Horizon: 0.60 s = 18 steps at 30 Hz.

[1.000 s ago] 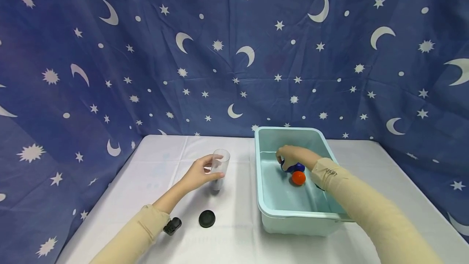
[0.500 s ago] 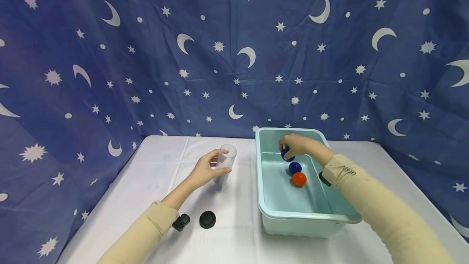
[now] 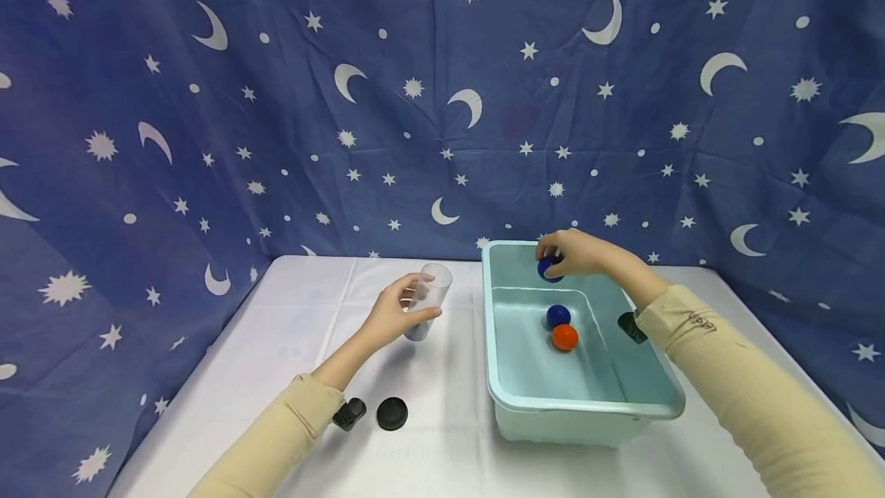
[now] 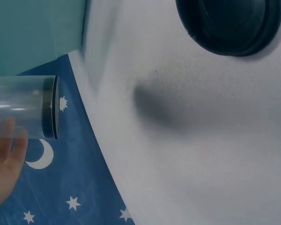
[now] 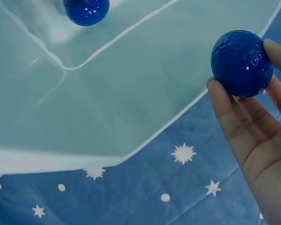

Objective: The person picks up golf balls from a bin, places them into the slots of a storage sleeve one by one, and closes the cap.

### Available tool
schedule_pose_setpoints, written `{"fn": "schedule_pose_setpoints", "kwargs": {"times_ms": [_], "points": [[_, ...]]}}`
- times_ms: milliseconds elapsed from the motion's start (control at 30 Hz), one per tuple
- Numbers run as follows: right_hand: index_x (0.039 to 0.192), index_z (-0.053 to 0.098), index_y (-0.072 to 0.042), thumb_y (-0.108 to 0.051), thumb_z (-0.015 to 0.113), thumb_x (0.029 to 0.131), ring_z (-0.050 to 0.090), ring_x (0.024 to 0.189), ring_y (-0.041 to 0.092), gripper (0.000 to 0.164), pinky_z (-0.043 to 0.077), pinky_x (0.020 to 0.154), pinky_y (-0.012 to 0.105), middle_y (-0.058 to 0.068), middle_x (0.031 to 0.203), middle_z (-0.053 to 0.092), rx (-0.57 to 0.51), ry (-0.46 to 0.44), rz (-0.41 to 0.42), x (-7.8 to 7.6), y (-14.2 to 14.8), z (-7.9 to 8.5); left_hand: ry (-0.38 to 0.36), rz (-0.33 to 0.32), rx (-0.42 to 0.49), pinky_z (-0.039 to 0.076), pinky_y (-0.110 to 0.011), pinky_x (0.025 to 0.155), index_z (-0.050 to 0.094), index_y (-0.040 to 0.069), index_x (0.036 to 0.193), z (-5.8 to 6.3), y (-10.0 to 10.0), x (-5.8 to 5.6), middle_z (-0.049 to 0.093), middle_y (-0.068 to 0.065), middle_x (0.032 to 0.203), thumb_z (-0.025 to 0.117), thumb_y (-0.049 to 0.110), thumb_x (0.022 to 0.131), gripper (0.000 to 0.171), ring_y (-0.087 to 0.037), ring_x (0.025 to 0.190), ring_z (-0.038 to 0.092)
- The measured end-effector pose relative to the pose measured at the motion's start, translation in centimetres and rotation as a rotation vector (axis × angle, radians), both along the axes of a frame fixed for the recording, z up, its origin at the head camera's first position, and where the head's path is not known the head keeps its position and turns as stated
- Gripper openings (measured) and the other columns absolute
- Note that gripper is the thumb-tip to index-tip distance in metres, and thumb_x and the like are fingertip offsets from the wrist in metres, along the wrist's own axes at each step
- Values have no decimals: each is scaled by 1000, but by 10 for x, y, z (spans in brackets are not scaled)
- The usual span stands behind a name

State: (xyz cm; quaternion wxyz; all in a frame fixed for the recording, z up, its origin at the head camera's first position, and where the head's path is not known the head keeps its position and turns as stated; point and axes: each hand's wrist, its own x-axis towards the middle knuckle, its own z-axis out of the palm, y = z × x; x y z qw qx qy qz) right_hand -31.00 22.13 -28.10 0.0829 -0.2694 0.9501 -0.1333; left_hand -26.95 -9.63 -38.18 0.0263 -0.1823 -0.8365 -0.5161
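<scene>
gloss vs matt roundup

the held blue ball is properly glossy and dimpled. tub looks like smooth plastic with a soft sheen. cylinder seems to be shiny clear plastic, black lid smooth plastic too. table has matt cloth, backdrop creased fabric, sleeves matt cloth.

The raised ball and lower ball were deep blue, the third ball orange-red. The tub was pale aqua, the tube clear, its end band black. Toward the near edge of the white desk, the disc was black. The sleeves were beige; the navy curtain bore white moons and stars.
</scene>
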Motion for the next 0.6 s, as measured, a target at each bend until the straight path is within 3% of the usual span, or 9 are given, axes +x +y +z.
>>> {"fn": "schedule_pose_setpoints", "kwargs": {"times_ms": [200, 433, 600], "points": [[105, 64, 1, -6, 65, 85, 63, 92, 30, 21, 56, 80, 38, 22, 105, 64, -91, 6, 2, 6, 4, 3, 15, 6, 7, 49, -44, 89, 58, 17, 124, -6, 3, -5, 61, -14, 117, 78, 18, 77, 51, -29, 103, 60], [109, 62, 3, -6, 64, 86, 63, 94, 32, 25, 56, 80, 39, 23, 108, 63, -161, 9, -23, 14, 6, 7, 49, 11, -17, 45, -40, 89, 56, 14, 126, 1, 10, -4, 58, -13, 122, 78, 19, 77, 54, -28, 103, 56], [113, 60, 3, -8, 65, 87, 63, 96, 33, 29, 56, 81, 39, 22, 110, 63, -226, 30, -29, 18, 7, 9, 64, 34, -41, 47, -36, 80, 57, 12, 125, 4, 15, -2, 59, -13, 117, 78, 19, 76, 54, -27, 99, 54]]}}
